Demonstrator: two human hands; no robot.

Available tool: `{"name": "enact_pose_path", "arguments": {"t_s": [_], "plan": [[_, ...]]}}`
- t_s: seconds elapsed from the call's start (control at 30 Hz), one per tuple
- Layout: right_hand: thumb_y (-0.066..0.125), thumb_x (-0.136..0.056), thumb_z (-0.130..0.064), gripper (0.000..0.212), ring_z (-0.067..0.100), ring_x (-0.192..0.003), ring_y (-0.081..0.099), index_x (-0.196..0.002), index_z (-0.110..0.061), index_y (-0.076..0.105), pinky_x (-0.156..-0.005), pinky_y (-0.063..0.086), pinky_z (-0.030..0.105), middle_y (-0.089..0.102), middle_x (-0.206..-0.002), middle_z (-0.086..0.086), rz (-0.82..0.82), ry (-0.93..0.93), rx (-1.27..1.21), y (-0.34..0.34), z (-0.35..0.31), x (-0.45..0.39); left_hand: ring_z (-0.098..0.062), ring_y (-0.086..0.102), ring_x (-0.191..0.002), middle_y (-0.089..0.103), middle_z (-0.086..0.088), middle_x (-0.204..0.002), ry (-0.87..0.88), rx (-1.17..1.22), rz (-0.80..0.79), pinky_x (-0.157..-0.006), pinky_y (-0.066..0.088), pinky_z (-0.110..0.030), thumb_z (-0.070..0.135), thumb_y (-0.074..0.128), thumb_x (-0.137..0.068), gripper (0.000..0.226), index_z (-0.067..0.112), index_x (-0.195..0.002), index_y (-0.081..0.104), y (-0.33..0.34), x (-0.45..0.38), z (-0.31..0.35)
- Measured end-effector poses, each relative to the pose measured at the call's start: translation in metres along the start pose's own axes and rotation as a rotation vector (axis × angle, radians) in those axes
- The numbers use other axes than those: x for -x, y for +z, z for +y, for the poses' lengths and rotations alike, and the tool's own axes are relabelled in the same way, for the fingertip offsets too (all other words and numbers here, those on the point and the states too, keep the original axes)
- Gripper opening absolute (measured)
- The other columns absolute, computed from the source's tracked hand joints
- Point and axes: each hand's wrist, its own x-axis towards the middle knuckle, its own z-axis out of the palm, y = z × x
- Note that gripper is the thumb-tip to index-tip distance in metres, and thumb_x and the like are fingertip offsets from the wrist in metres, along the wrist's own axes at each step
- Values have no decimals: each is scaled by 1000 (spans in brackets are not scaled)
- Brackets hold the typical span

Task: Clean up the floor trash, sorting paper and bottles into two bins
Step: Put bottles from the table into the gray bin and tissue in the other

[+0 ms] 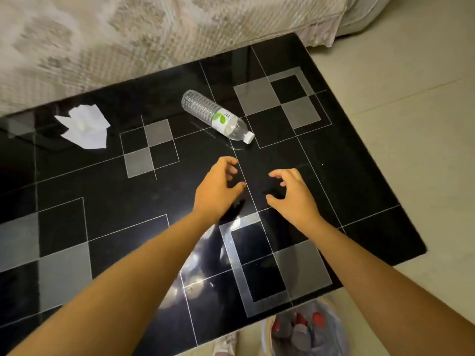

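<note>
Above a glossy black table with grey squares: left hand and right hand, side by side, each grip half open with fingers loosely curled, holding nothing. Beyond the hands, a clear plastic bottle on its side, white cap toward them. Far left, crumpled white paper. At bottom edge, a bin of bottles on the floor.

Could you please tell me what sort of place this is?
Probably a living room at home: a fabric-covered sofa stands behind a glossy black table, with pale floor tiles around it.
</note>
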Motion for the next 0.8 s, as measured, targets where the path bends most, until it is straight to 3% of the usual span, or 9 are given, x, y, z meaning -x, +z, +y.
{"name": "enact_pose_path", "arguments": {"t_s": [0.13, 0.37, 0.53, 0.63, 0.8], "plan": [[71, -80, -16, 55, 13, -115, 49, -128, -29, 47, -85, 49, 28, 40, -133, -7, 23, 24, 15, 18, -27, -54, -10, 55, -98, 55, 11, -110, 9, -27, 35, -86, 49, -34, 23, 73, -80, 52, 31, -122, 44, -30, -50, -22], [70, -82, -15, 81, 25, -128, 43, -147, -26, 23, -97, 46, 42, 32, -146, 3, 78, 75, 133, 46, -56, -120, -8, 53, -105, 53, 8, -122, -63, -56, 73, -86, 47, -32, 28, 75, -78, 66, 33, -133, 39, -64, -95, -69], [68, -83, -16, 82, 33, -126, 44, -148, -29, 19, -93, 45, 50, 42, -141, 12, 102, 138, 206, 68, -67, -147, -13, 50, -116, 51, 3, -129, -84, -21, 209, -99, 44, -37, 25, 77, -76, 71, 25, -136, 40, -102, -108, -103], [67, -83, -12, 77, 29, -114, 53, -145, -31, 25, -86, 46, 42, 52, -128, 11, 135, 68, 169, 89, -77, -155, -21, 43, -126, 44, 1, -139, -72, -166, 367, -104, 40, -39, 30, 77, -75, 76, 25, -139, 37, -143, -124, -131], [59, -89, -10, 69, 20, -108, 51, -144, -38, 29, -87, 41, 31, 51, -120, 2, -28, -97, 46, 150, -109, -146, -28, 24, -141, 24, -9, -154, -175, -406, 525, -111, 29, -50, 43, 77, -73, 88, 30, -145, 29, -226, -149, -184]]}}
